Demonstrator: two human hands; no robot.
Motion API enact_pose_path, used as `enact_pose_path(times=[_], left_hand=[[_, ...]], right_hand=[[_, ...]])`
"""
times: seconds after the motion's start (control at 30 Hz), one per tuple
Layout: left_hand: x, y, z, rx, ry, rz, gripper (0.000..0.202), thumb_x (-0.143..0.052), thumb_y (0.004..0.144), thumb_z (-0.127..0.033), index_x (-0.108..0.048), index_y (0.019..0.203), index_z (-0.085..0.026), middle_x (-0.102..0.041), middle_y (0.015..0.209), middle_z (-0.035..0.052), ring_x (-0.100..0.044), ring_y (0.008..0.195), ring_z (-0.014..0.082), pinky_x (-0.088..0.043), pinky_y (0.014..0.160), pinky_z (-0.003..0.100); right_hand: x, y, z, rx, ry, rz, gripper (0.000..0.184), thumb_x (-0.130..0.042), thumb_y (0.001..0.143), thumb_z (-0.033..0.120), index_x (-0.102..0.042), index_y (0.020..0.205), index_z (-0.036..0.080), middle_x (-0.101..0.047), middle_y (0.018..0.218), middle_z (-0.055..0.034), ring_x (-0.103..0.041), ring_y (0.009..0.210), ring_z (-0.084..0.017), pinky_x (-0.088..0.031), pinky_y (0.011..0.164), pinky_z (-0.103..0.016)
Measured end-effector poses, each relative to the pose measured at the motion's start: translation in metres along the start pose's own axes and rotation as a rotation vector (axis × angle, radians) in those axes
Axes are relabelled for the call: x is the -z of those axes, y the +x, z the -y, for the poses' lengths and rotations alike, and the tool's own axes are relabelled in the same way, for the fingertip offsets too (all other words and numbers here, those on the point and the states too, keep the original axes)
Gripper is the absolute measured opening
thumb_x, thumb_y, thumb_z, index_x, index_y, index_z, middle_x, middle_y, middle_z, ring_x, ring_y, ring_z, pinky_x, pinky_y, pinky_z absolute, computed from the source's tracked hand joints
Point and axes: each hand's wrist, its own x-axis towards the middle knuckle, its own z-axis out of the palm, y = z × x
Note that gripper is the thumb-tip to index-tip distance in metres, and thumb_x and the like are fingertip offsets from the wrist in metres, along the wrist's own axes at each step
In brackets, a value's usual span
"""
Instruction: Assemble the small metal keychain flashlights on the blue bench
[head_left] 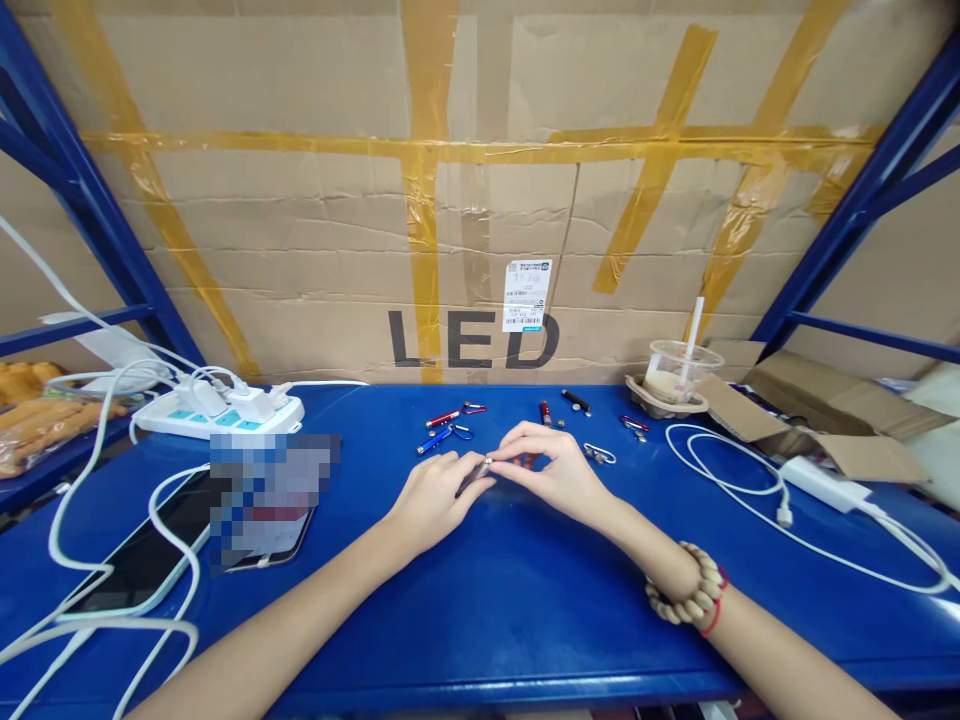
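My left hand [435, 495] is closed around a small silver tube [472, 476], which is partly hidden by the fingers. At the tube's far end, the thumb and forefinger of my right hand [555, 470] pinch its tip; whether they hold a separate small part cannot be seen. Just beyond my left hand lie a red pen-like tube [442, 420] and a blue one [435, 440], each with a small clip by it. Past my right hand are a short red tube [545, 412] and a black tube [576, 402]. A silver carabiner clip [601, 454] rests to the right.
A white power strip [217, 415] with plugs and loose cables stands at left, near two phones [146, 545]. At right are a drink cup [675, 372] in a carton holder, a white adapter [825, 485] with its cable, and an opened cardboard box [810, 400].
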Motion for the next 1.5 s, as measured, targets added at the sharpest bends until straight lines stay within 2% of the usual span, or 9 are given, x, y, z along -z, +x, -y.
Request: enact_pose_path(times=[0.3, 0.63, 0.8, 1.0, 1.1, 1.2, 1.33, 1.43, 1.5], left_hand=[[0.003, 0.001, -0.003, 0.058, -0.046, 0.020, 0.023, -0.040, 0.089, -0.036, -0.056, 0.089, -0.020, -0.058, 0.071, -0.0005, -0.055, 0.065, 0.0128, -0.040, 0.060, 0.021], [0.006, 0.002, -0.003, 0.128, -0.010, 0.095, 0.025, -0.038, 0.089, -0.036, -0.057, 0.097, -0.022, -0.059, 0.072, 0.0003, -0.056, 0.067, 0.0145, -0.039, 0.061, 0.022], [0.006, 0.002, -0.002, 0.125, -0.012, 0.095, 0.026, -0.038, 0.090, -0.037, -0.057, 0.099, -0.023, -0.060, 0.074, 0.0003, -0.056, 0.067, 0.0137, -0.039, 0.060, 0.021], [0.004, 0.002, -0.002, 0.133, -0.002, 0.059, 0.026, -0.037, 0.090, -0.037, -0.057, 0.096, -0.021, -0.060, 0.072, 0.0010, -0.057, 0.065, 0.0146, -0.040, 0.060, 0.023], [0.004, 0.002, -0.002, 0.130, -0.003, 0.045, 0.025, -0.036, 0.090, -0.035, -0.056, 0.093, -0.020, -0.061, 0.072, 0.0011, -0.057, 0.066, 0.0148, -0.040, 0.061, 0.023], [0.004, 0.002, -0.002, 0.140, -0.002, 0.040, 0.023, -0.037, 0.090, -0.034, -0.054, 0.091, -0.019, -0.061, 0.071, 0.0007, -0.057, 0.066, 0.0149, -0.040, 0.061, 0.023], [0.007, 0.003, -0.005, 0.160, 0.005, 0.056, 0.024, -0.037, 0.090, -0.036, -0.054, 0.093, -0.020, -0.060, 0.072, 0.0009, -0.058, 0.067, 0.0155, -0.041, 0.061, 0.023], [0.007, 0.002, -0.005, 0.161, 0.018, 0.065, 0.025, -0.036, 0.090, -0.037, -0.054, 0.093, -0.019, -0.060, 0.072, 0.0013, -0.058, 0.067, 0.0159, -0.041, 0.062, 0.024], [0.007, 0.002, -0.005, 0.152, 0.018, 0.061, 0.025, -0.036, 0.090, -0.037, -0.054, 0.093, -0.019, -0.060, 0.072, 0.0013, -0.058, 0.067, 0.0159, -0.040, 0.061, 0.024]], right_hand=[[-0.003, -0.001, -0.007, -0.061, -0.063, -0.052, 0.017, -0.061, 0.075, 0.032, -0.068, 0.081, 0.018, -0.060, 0.080, -0.0032, -0.051, 0.056, -0.006, -0.041, 0.047, -0.018], [-0.008, -0.001, -0.016, -0.186, 0.014, -0.035, 0.017, -0.064, 0.072, 0.032, -0.067, 0.079, 0.016, -0.061, 0.083, -0.0036, -0.052, 0.056, -0.005, -0.046, 0.055, -0.020], [-0.007, -0.002, -0.018, -0.161, -0.012, -0.040, 0.019, -0.062, 0.073, 0.033, -0.069, 0.081, 0.017, -0.061, 0.082, -0.0040, -0.053, 0.057, -0.007, -0.046, 0.056, -0.020], [-0.009, -0.006, -0.010, -0.011, -0.227, -0.035, 0.022, -0.052, 0.082, 0.033, -0.069, 0.089, 0.022, -0.062, 0.090, -0.0033, -0.053, 0.059, -0.007, -0.044, 0.053, -0.020], [-0.007, -0.006, -0.008, 0.003, -0.253, -0.009, 0.023, -0.050, 0.083, 0.035, -0.068, 0.090, 0.022, -0.062, 0.092, -0.0028, -0.053, 0.059, -0.006, -0.043, 0.053, -0.019], [0.001, -0.002, -0.013, -0.087, -0.335, -0.032, 0.023, -0.051, 0.082, 0.036, -0.067, 0.094, 0.024, -0.062, 0.090, -0.0008, -0.054, 0.059, -0.006, -0.042, 0.053, -0.019], [0.019, 0.001, -0.033, -0.272, -0.647, -0.059, 0.024, -0.057, 0.076, 0.034, -0.065, 0.097, 0.024, -0.061, 0.095, -0.0013, -0.058, 0.071, -0.011, -0.041, 0.055, -0.021], [0.028, 0.000, -0.048, -0.359, -0.843, 0.017, 0.028, -0.056, 0.077, 0.033, -0.065, 0.101, 0.021, -0.058, 0.103, -0.0047, -0.054, 0.094, -0.018, -0.042, 0.072, -0.027], [0.031, -0.001, -0.055, -0.383, -0.892, 0.033, 0.028, -0.055, 0.078, 0.032, -0.065, 0.101, 0.019, -0.056, 0.105, -0.0074, -0.051, 0.100, -0.023, -0.040, 0.078, -0.033]])
